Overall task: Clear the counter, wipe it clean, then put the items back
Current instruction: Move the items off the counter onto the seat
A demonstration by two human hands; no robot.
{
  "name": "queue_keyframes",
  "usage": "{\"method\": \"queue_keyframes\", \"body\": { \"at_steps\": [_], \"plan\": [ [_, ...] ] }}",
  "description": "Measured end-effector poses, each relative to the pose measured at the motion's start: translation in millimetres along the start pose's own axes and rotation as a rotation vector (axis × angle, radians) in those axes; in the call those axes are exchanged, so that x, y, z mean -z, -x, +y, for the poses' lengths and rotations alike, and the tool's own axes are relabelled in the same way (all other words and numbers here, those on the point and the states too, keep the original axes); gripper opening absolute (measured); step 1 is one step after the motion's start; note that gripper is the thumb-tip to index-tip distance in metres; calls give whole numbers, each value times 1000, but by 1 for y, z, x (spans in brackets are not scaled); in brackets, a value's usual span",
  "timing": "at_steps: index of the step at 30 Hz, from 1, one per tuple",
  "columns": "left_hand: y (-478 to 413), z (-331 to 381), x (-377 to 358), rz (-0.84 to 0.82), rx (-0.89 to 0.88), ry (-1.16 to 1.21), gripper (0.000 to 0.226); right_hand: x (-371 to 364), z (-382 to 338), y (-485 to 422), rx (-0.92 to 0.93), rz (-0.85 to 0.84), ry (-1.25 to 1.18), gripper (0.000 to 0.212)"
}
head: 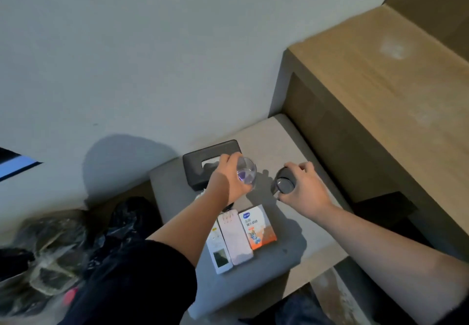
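- The left hand (228, 181) gripped a clear glass (247, 173), fingers curled round its side, over the right end of the tissue box.
- The right hand (305, 189) gripped a darker glass (284, 182) from the right, fingers wrapped over its rim and wall.
- The two glasses were near each other but apart, above the middle of the grey tabletop (279, 142); it could not be told whether either one touched the surface.
- A dark tissue box (200, 165) sat at the far left of the tabletop, close to the wall (152, 58), with a white tissue showing in its slot.
- Three flat packs lay side by side on the near part of the tabletop: a white pack (218, 253) on the left, a pale pink pack (236, 241) in the middle, and an orange-and-white carton (258, 228) on the right.
- The left forearm, in a black sleeve pushed up from the wrist, crossed over the far ends of the white and pink packs.
- A taller wooden desk (380, 83) stood against the right side of the tabletop.
- Crumpled black plastic bags (121, 223) lay low at the left, beside the tabletop.
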State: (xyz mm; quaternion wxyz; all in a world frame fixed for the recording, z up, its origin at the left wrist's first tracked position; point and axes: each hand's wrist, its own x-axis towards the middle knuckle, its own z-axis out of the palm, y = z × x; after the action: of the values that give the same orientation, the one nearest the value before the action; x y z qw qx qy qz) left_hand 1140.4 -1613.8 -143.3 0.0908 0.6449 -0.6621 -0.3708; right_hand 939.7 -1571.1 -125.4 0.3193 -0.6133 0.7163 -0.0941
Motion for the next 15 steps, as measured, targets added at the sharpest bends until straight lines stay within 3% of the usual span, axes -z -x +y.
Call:
{"method": "queue_keyframes", "body": {
  "at_steps": [15],
  "plan": [
    [-36, -78, -87, -7, 56, -201, 81, -98, 47, -64, 47, -126, 95, 69]
  ]
}}
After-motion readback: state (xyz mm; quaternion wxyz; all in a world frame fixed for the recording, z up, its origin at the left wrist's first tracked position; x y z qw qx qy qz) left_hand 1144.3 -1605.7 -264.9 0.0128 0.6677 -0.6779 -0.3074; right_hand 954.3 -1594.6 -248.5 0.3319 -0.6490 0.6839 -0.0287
